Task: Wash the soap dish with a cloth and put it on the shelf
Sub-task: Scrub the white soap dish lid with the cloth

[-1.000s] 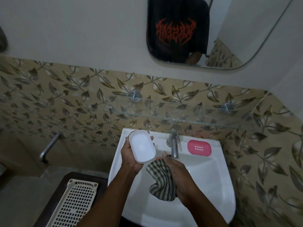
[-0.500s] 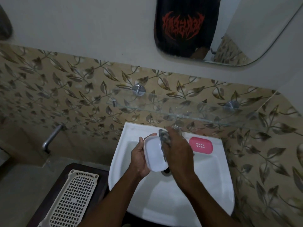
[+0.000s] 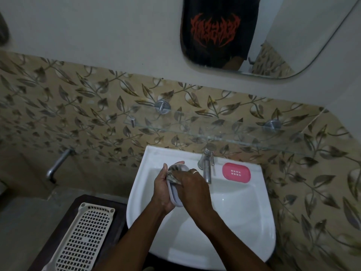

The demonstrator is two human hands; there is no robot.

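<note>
Leaf-tiled wall (image 3: pixel 78 106), mirror (image 3: pixel 273 36) above, glass shelf (image 3: pixel 224 136) bare below it. White basin (image 3: pixel 244 212); tap (image 3: pixel 207 169) and pink tray (image 3: pixel 236 171) on its back rim. Over the bowl, left hand (image 3: pixel 162 190) clamps the white dish (image 3: pixel 174 198) on edge. Right hand (image 3: pixel 192 189) closed on the cloth (image 3: pixel 175 173), pressing it against the dish.
</note>
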